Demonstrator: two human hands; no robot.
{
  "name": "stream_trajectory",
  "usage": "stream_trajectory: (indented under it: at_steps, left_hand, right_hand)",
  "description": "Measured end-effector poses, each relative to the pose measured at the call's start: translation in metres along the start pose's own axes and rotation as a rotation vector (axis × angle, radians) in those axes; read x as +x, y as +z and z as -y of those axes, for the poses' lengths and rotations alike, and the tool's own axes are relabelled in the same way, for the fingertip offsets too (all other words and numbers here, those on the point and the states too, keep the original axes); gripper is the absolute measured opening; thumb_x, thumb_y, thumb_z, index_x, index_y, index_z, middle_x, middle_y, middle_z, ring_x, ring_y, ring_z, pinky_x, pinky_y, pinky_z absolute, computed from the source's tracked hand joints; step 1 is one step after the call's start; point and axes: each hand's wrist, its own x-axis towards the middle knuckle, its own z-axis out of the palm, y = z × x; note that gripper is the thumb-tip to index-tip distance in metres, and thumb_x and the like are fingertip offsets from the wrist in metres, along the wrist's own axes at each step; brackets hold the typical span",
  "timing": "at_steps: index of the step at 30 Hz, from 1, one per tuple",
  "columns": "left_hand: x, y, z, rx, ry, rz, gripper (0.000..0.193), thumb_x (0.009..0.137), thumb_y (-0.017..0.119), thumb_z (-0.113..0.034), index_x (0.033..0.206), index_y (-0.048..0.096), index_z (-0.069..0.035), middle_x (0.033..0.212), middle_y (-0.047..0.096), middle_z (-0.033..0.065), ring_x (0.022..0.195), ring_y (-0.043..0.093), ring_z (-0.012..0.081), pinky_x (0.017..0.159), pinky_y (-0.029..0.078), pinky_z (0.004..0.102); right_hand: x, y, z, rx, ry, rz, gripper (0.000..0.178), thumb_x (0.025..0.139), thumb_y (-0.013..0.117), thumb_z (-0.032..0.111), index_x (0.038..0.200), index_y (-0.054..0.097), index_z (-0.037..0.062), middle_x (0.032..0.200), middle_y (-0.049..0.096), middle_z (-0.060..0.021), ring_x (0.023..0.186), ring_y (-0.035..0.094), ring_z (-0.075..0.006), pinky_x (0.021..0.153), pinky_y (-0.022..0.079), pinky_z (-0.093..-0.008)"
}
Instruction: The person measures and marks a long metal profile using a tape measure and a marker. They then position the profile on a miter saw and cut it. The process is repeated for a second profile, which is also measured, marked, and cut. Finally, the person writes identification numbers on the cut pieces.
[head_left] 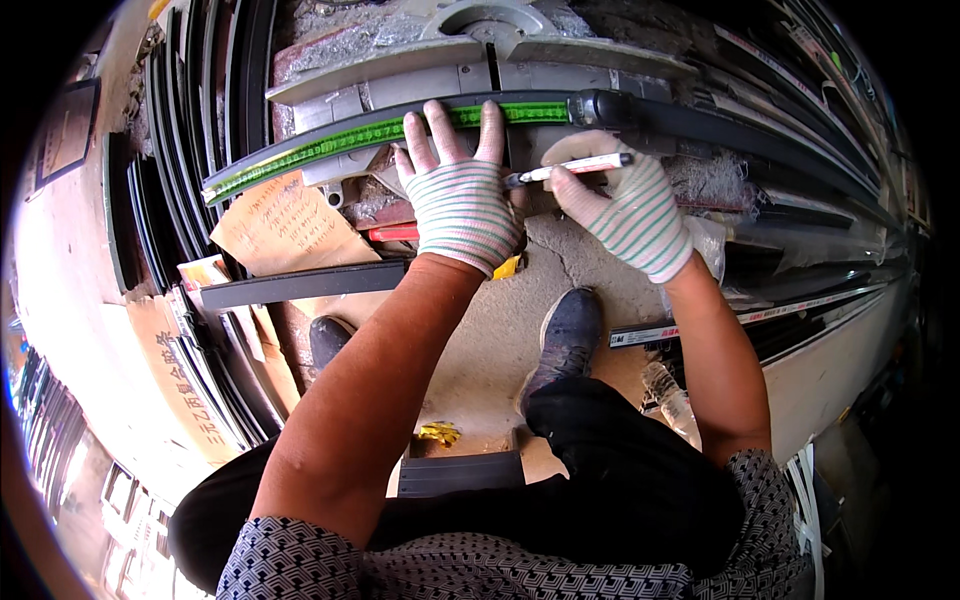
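A tape measure's green blade point(345, 143) is drawn out along a long dark metal profile point(720, 125), with its black case point(600, 106) at the right end. My left hand point(462, 205), in a white glove with green stripes, rests its spread fingers on the blade and profile. In a matching glove, my right hand point(640, 220) pinches a white marker pen point(583, 167) with dark ends. The pen lies nearly level, its left end close beside my left hand and just below the profile.
Behind the profile stands a silver metal machine with a fence point(590, 62). Handwritten cardboard point(292, 230) and a short dark bar point(300, 285) lie at left. Bundled dark profiles point(185, 130) crowd the left; more strips point(800, 310) lie right. My shoe point(570, 335) is on the floor.
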Motion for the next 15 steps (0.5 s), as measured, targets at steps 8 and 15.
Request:
stream_trajectory:
  at_steps: [8,15]
  left_hand:
    - [0.0,-0.005,0.0,-0.029,0.002,0.069,0.099,0.076,0.079,-0.032,0.163,0.033,-0.018,0.161,0.02,0.0404,0.149,0.019,0.0604,0.118,0.019,0.0724]
    - [0.0,-0.004,-0.002,-0.027,0.004,0.029,0.09,0.078,0.075,-0.031,0.16,0.038,-0.017,0.159,0.025,0.0392,0.147,0.022,0.0601,0.117,0.021,0.0726]
  right_hand:
    - [-0.003,0.029,-0.02,0.286,0.222,0.021,0.025,0.1,0.072,0.025,0.11,0.072,0.0022,0.092,0.077,-0.0098,0.082,0.073,-0.0154,0.074,0.057,-0.0301]
    - [-0.018,0.024,-0.02,0.479,0.399,-0.101,0.025,0.104,0.067,0.024,0.113,0.069,-0.0001,0.09,0.075,-0.0072,0.077,0.068,-0.0104,0.069,0.056,-0.0258]
